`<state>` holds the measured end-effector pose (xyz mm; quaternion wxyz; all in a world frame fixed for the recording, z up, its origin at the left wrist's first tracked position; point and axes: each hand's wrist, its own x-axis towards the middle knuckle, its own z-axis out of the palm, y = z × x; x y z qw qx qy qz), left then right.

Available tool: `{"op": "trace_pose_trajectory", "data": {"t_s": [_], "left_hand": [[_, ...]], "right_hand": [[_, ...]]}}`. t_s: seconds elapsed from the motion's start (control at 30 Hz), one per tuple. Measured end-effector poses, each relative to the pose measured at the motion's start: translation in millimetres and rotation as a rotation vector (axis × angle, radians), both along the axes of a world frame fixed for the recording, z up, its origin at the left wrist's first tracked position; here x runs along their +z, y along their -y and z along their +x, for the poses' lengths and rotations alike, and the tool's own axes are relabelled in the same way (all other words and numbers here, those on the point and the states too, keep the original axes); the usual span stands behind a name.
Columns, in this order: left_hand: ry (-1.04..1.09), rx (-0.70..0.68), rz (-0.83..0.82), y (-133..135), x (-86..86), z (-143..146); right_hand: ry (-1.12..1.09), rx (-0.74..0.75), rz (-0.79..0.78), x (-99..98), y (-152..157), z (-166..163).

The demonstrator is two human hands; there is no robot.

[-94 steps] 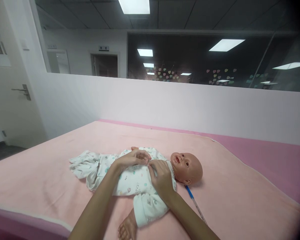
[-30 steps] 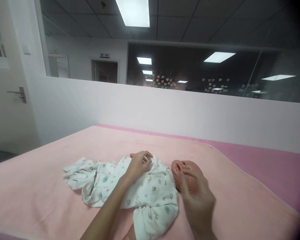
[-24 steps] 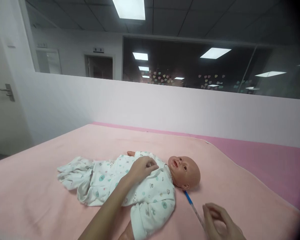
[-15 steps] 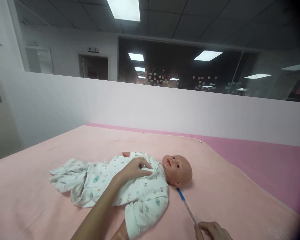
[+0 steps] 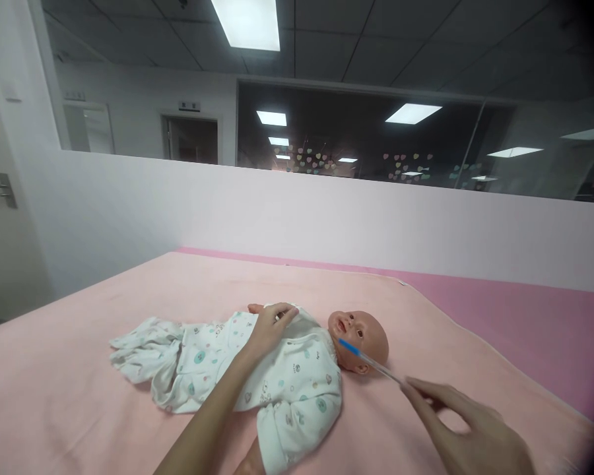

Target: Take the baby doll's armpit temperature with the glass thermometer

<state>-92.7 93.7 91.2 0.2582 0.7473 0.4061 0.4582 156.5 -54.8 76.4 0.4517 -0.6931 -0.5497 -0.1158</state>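
A baby doll (image 5: 363,330) lies on its back, head to the right, dressed in a white patterned outfit (image 5: 297,376). My left hand (image 5: 272,326) rests on the doll's chest, its thumb and fingers pinched on the front of the outfit near the collar. Between the thumb and finger of my right hand (image 5: 455,412) is a thin clear stick with a blue end (image 5: 349,347). That blue end points left and appears in front of the doll's neck and chin; whether it touches cannot be told.
A peach blanket (image 5: 103,369) covers the surface under the doll, with a pink mat (image 5: 499,316) showing along its back and right edges. Behind stands a low white wall (image 5: 327,218) with glass above it. A door (image 5: 10,251) is at the left.
My right hand has come up and inward, and the stick has swung from beside the doll's head to across its neck. My left hand has shifted slightly, drawing up the outfit's front.
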Motion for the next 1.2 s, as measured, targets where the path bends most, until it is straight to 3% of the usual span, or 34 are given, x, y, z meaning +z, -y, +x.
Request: {"op": "trace_pose_trajectory", "data": {"t_s": [0.1,0.17,0.3,0.47,0.57,0.87,1.03,1.2], "left_hand": [[-0.001,0.002,0.045,6.0,4.3,3.4],[-0.006,0.008,0.072,9.0,6.4,4.6],[-0.027,0.014,0.097,10.7,7.0,4.7],[-0.082,0.005,0.112,8.6,3.9,4.6],[-0.107,0.006,0.112,7.6,1.8,5.8],[-0.269,0.065,0.027,-3.4,-4.6,-2.9],[-0.549,0.321,-0.024,-38.4,4.5,-11.7],[-0.772,0.304,-0.119,-78.9,-0.4,-10.6]], "right_hand": [[0.184,0.233,0.030,24.8,-36.0,-29.5],[0.290,0.291,-0.020,33.7,-62.0,-47.9],[0.412,0.252,-0.152,39.9,-106.2,-75.4],[0.602,0.268,-0.433,36.9,-150.5,-97.2],[0.635,0.287,-0.473,33.7,-169.5,-104.7],[0.697,0.420,-0.499,34.9,-164.0,-93.9],[0.676,0.480,-0.440,38.1,-155.1,-83.0],[0.617,0.533,-0.345,35.8,-159.2,-85.5]]}}
